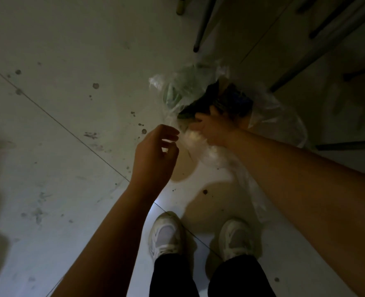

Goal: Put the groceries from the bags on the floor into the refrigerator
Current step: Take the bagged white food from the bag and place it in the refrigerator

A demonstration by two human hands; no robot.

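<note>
Arms: both forearms reach down past the shoes [166, 236] toward the floor [59, 146].
Bag [198, 88]: clear plastic, on the floor at 1 o'clock, greens and dark packs inside.
Right hand [214, 128]: in the bag mouth; fingers closed on a dark pack [200, 105], grip partly hidden.
Left hand [155, 153]: just beside the bag at 9 o'clock; fingers curled, loosely apart, holding nothing.
Risk: thin film may snag or tear on the lift; dim light hides loose items.
</note>
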